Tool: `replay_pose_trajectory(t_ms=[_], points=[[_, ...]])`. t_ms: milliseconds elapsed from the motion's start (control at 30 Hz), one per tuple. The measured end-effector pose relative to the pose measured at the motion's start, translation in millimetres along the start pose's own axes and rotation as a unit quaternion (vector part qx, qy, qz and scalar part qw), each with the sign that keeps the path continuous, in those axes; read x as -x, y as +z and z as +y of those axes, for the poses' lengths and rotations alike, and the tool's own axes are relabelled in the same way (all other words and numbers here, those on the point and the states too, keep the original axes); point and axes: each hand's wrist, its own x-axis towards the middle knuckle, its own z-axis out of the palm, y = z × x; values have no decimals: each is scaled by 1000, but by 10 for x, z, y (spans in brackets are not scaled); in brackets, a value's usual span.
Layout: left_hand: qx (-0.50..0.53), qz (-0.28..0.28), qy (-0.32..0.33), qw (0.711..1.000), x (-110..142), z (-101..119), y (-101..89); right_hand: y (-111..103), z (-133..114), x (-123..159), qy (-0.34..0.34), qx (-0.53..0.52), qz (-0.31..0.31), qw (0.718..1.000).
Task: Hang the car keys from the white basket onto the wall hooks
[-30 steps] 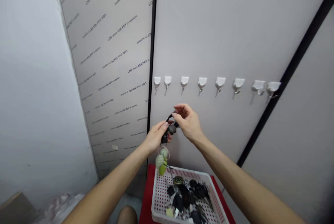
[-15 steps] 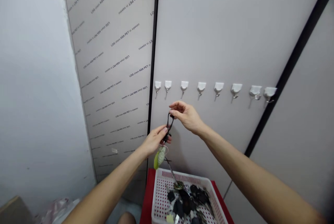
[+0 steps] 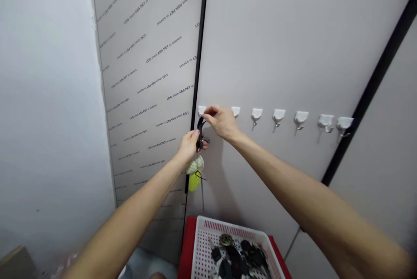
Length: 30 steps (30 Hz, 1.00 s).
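Observation:
A keychain with a black strap loop (image 3: 200, 133) is between both hands, at the leftmost wall hook (image 3: 201, 110). My left hand (image 3: 188, 146) is closed on the lower part of the strap. My right hand (image 3: 223, 123) pinches the top of the loop just below that hook; whether the loop touches the metal is hidden by the fingers. From the strap hang a pale green-and-white charm (image 3: 192, 166) and a bright yellow tag (image 3: 194, 182), with a thin dark cord beside them. My right hand also covers the second hook.
Several white hooks (image 3: 256, 115) run in a row to the right across the grey panel. Below stands a white plastic basket (image 3: 201, 232) holding dark keys and fobs (image 3: 233, 256), on something red (image 3: 186, 248). A dark vertical strip (image 3: 200, 49) edges the panel.
Both hands have moved up and left with the keychain, from below the hooks to the leftmost one. The charm and tag have risen with it, away from the basket.

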Motion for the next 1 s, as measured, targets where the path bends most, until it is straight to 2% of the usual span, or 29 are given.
replay_pose_trajectory(t_ms=[133,233,300,367,433,533,667,833,1000], points=[[-23,39,10,999,-171,64,-32,100,-6,-182,-37,123,-24,991],[-34,73,-6,997,-223,73,-82,174,25,-218,-59,191,-48,979],[-50,54,-32,997,-201,73,-111,200,37,-209,-74,215,-62,972],[-81,11,-54,995,-151,77,-123,207,37,-198,-87,225,-72,968],[-109,-14,-57,992,-103,92,-113,203,29,-198,-94,230,-78,965],[-120,-5,-50,992,-85,126,-65,204,17,-213,-91,248,-79,961],[-148,-17,-85,985,-142,131,-7,249,8,-200,-90,282,-75,952],[-165,-29,-90,982,-168,32,-89,255,11,-96,-106,287,-79,949],[-89,-28,-133,987,-83,-267,-160,176,62,72,-114,250,-66,959]])
